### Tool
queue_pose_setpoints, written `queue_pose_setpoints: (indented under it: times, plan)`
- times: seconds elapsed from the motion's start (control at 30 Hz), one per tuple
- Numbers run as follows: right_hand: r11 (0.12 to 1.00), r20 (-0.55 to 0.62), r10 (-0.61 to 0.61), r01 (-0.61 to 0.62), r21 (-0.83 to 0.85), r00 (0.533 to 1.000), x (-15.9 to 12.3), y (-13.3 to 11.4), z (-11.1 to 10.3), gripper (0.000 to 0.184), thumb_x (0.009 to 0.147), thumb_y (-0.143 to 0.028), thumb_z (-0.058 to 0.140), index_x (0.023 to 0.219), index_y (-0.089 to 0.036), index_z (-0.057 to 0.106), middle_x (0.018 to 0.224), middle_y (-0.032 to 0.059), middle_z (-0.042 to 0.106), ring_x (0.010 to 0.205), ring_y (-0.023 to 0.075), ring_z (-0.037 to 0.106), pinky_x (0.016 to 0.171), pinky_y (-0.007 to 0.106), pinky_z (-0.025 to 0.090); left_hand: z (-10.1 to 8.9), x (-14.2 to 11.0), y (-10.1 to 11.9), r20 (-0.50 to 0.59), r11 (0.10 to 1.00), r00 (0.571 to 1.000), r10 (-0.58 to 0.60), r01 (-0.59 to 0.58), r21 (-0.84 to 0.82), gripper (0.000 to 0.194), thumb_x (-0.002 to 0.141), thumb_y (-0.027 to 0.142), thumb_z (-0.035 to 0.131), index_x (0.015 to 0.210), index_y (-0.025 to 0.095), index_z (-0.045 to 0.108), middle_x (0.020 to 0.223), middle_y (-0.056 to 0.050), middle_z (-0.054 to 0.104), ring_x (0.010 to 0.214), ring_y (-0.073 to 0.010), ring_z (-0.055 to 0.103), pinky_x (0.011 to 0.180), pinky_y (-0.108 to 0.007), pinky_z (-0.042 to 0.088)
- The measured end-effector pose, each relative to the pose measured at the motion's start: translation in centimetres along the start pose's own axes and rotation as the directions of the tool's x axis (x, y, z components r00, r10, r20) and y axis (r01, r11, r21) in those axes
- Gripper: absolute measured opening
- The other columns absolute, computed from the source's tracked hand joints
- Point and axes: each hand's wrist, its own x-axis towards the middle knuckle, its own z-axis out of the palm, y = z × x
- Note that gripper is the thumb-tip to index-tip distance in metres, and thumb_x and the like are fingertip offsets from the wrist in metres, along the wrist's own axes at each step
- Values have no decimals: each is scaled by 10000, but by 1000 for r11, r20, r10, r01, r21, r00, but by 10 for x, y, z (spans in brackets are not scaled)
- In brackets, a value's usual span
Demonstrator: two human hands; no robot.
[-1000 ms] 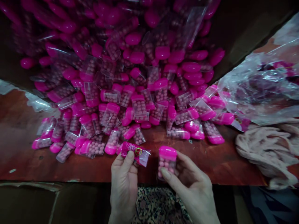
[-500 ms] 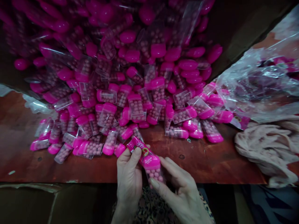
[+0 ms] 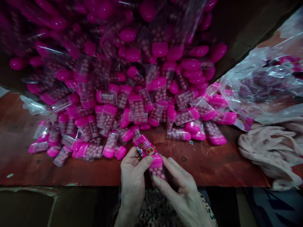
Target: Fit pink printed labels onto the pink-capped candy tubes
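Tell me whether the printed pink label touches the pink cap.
Touching. The head view shows the printed pink label with its lower end lying against the pink cap, no gap between them.

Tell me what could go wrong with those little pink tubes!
The clear plastic tube with a bright pink cap might slip: the left hand and right hand hold it close to the front edge of the reddish wooden table, so it could drop off. The loose heap of matching tubes sits right beside the hands, so a bump might send some sliding. The pink printed label could also get bent.
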Motion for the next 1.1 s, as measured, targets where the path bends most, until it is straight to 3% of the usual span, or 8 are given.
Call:
queue_pose_setpoints:
  times: [0.1,0.2,0.43,0.53,0.63,0.83,0.93,1.1]
  plan:
    - [999,29,-9,7,51,1000,5,-6,-2,345,845,-256,624,1186,-310,622,860,-10,610,800,132,601,707,197,517,-1,-1,1,20,998,998,63,-64,24,346,639,100,772,959,212,701,848,2,747,726,-103,671,702,-180,524]
    - [988,97,79,-91,125,992,8,-10,-6,323,853,-265,623,1170,-329,626,874,-24,592,793,116,582,711,190,501,-1,0,2,80,995,992,93,-96,34,387,641,87,776,991,230,694,876,10,747,768,-96,672,739,-169,519]
    - [936,214,212,-261,236,954,9,-10,-14,271,849,-318,637,1118,-290,660,824,-25,555,768,115,549,685,205,480,-10,4,-1,228,998,973,43,-53,35,430,610,108,801,1008,224,684,841,-5,747,696,-120,680,647,-186,539]
    - [967,165,142,-173,185,976,9,-9,-13,298,846,-302,642,1144,-289,649,857,-16,578,786,123,565,708,211,491,-11,2,0,240,1000,971,-2,-5,28,421,586,135,814,980,191,676,786,-19,738,637,-140,675,589,-210,544]
    - [995,89,19,-27,92,996,7,-8,-10,339,858,-251,623,1194,-298,620,863,-13,594,792,124,581,735,199,506,-7,-1,4,188,996,981,-53,38,83,370,603,114,795,946,166,668,767,-31,740,670,-148,685,647,-229,557]
    - [991,10,-134,134,-11,991,4,-3,-5,448,894,-151,529,1321,-285,505,987,13,612,939,132,596,833,191,508,1,-5,10,119,977,992,-41,15,211,359,658,94,751,992,175,648,758,-21,742,656,-133,687,647,-217,562]
    - [994,24,-105,104,17,994,5,-2,-5,436,876,-172,570,1297,-283,531,988,5,628,946,131,610,837,192,512,-2,-3,6,173,989,984,-37,11,146,411,639,115,773,1023,185,645,742,-15,733,590,-123,664,605,-221,555]
    - [994,-42,39,-34,101,998,6,1,-5,243,773,-292,707,1013,-253,702,787,-17,648,638,116,610,586,188,538,-4,-4,-2,188,993,975,-117,109,49,249,664,185,767,901,152,700,719,-38,719,571,-111,626,572,-209,519]
